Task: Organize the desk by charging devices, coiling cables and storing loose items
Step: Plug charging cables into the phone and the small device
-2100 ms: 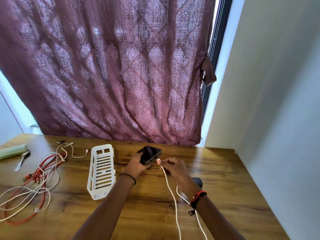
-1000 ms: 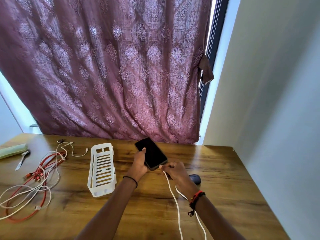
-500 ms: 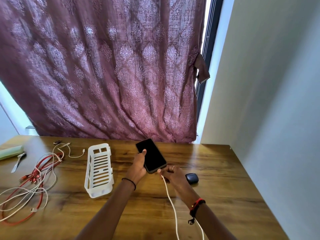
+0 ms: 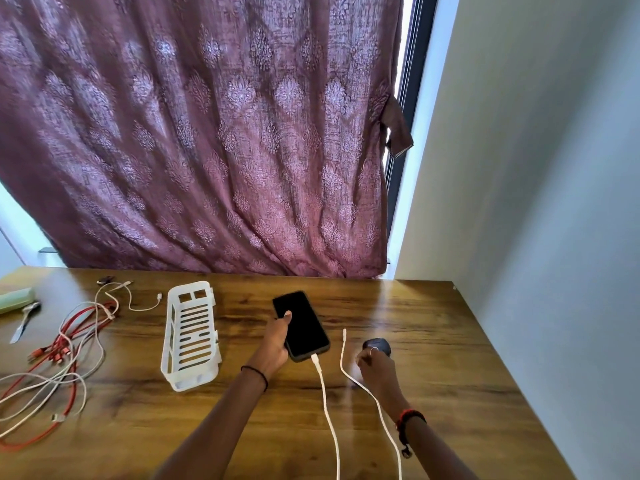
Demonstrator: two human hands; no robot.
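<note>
- The left hand grips the phone along its left edge. The thumb is pressed on the dark screen and the other fingers are curled under the side.
- The phone is at the middle of the desk, screen up. Whether it rests on the wood cannot be told.
- A white cable is plugged into the phone's near end and runs back towards the person.
- A second white cable lies just right of it, its plug loose on the desk.
- The right hand is blurred, with the fingers bunched and curled at a small dark case. Whether they pinch the case or only touch it cannot be told.
- A white plastic rack stands left of the phone.
- Further left lie tangled red and white cables, a spoon and a green case.
</note>
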